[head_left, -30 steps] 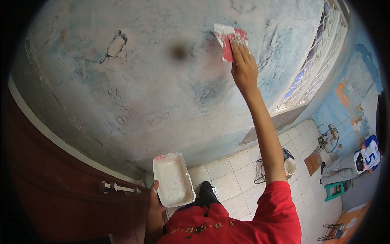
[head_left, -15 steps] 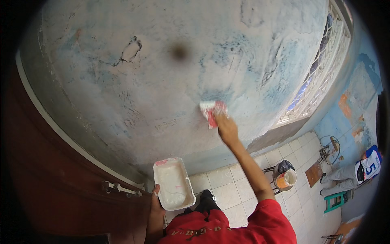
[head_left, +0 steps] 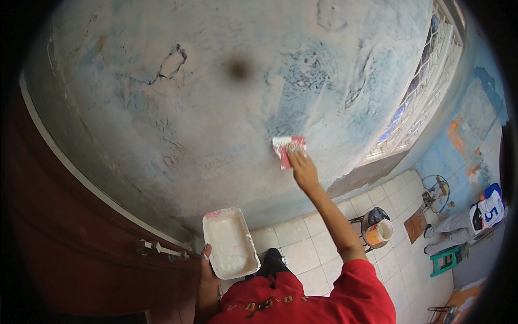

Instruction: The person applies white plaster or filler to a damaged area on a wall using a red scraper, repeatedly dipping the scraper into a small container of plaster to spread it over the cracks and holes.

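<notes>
My right hand (head_left: 301,168) is closed on a red spreader (head_left: 283,151) smeared with white paste and holds it against the patchy blue and whitish wall (head_left: 226,119), where a streaked bluish band runs just above the blade. Low in the view, my left hand (head_left: 208,267) grips the left side of a white tray (head_left: 231,242) with creamy white paste inside and pink smears on its corner.
A dark red door (head_left: 91,227) with a metal bolt stands at left. At right are a barred window (head_left: 410,97), a stool with a bucket (head_left: 377,232) and dark bag, a green stool (head_left: 445,262), and another person (head_left: 480,216) near a cable. Floor tiles (head_left: 307,243) run below the wall.
My right hand with the spreader has swept down the wall from high up, with little movement in the last half second. A bluish streak now shows above it. The tray has stayed low.
</notes>
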Tool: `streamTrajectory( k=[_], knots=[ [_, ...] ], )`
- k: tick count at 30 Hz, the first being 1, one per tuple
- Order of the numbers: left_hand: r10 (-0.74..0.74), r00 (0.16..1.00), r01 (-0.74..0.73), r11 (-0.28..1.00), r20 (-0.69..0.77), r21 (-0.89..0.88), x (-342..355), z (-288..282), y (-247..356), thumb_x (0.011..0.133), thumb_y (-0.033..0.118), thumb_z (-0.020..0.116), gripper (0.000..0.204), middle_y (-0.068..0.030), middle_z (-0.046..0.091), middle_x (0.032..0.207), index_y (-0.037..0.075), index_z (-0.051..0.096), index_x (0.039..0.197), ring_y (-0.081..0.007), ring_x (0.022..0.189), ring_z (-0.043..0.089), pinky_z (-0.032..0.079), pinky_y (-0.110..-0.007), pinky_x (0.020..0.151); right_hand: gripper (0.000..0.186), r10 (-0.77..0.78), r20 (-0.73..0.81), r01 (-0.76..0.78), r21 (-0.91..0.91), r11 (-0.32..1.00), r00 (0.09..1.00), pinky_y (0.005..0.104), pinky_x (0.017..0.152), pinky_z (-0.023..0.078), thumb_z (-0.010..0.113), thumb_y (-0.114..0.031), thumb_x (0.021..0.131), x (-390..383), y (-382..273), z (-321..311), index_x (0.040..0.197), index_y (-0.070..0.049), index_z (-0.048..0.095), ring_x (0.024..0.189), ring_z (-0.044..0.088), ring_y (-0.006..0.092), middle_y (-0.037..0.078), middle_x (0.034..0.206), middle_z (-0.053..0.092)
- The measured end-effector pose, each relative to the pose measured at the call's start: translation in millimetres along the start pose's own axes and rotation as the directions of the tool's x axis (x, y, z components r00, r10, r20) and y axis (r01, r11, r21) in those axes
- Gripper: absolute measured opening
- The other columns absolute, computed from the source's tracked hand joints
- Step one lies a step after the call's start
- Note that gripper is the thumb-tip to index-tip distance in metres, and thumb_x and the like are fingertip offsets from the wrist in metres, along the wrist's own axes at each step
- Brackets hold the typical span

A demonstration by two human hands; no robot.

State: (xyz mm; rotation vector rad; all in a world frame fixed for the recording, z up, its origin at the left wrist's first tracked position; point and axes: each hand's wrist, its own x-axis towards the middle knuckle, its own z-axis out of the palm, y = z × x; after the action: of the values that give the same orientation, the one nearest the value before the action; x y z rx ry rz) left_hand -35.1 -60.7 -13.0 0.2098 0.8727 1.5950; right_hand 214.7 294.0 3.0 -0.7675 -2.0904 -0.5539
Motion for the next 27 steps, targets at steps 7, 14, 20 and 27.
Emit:
streamTrajectory(
  k=[7, 14, 20, 27],
  knots=[
    [0.015, 0.997, -0.014, 1.000, 0.079, -0.018, 5, -7, 10, 0.094, 0.043, 0.058, 0.067, -0.0137, 0.054, 0.137, 0.002, 0.039, 0.144, -0.0289, 0.124, 0.055, 0.045, -0.044, 0.103, 0.051, 0.008, -0.220, 0.002, 0.043, 0.999, 0.975, 0.0411, 0.091, 0.050, 0.053, 0.005, 0.081, 107, 17, -53, 0.129, -0.007, 0.061, 0.111, 0.064, 0.0323, 0.017, 0.123, 0.065],
    [-0.021, 0.999, 0.022, 1.000, 0.048, -0.019, -1, -6, 8, 0.094, 0.043, 0.058, 0.067, -0.0141, 0.054, 0.137, 0.003, 0.040, 0.144, -0.0298, 0.124, 0.055, 0.046, -0.044, 0.103, 0.047, -0.050, -0.215, 0.048, -0.014, 0.999, 0.975, 0.0421, 0.091, 0.048, 0.052, 0.000, 0.083, 187, -6, -65, 0.130, -0.004, 0.057, 0.113, 0.061, 0.0326, 0.015, 0.119, 0.065],
    [-0.011, 1.000, 0.012, 0.999, 0.012, -0.043, -1, -13, 4, 0.092, 0.044, 0.060, 0.070, -0.0153, 0.053, 0.139, 0.004, 0.039, 0.145, -0.0316, 0.125, 0.054, 0.045, -0.046, 0.104, 0.046, -0.065, 0.018, 0.065, 0.006, 0.998, 0.998, 0.0417, 0.089, 0.051, 0.053, -0.002, 0.085, 17, -46, 8, 0.131, -0.004, 0.057, 0.111, 0.064, 0.0298, 0.015, 0.122, 0.065],
    [0.047, 0.999, -0.047, 0.998, 0.003, 0.039, 0, -21, 9, 0.091, 0.046, 0.060, 0.073, -0.0169, 0.053, 0.139, 0.002, 0.039, 0.145, -0.0333, 0.125, 0.054, 0.045, -0.047, 0.105, 0.046, 0.028, -0.318, -0.023, 0.021, 1.000, 0.948, 0.0431, 0.096, 0.049, 0.057, 0.005, 0.082, 153, 27, -73, 0.127, -0.005, 0.062, 0.111, 0.062, 0.0375, 0.020, 0.122, 0.064]
  ],
)
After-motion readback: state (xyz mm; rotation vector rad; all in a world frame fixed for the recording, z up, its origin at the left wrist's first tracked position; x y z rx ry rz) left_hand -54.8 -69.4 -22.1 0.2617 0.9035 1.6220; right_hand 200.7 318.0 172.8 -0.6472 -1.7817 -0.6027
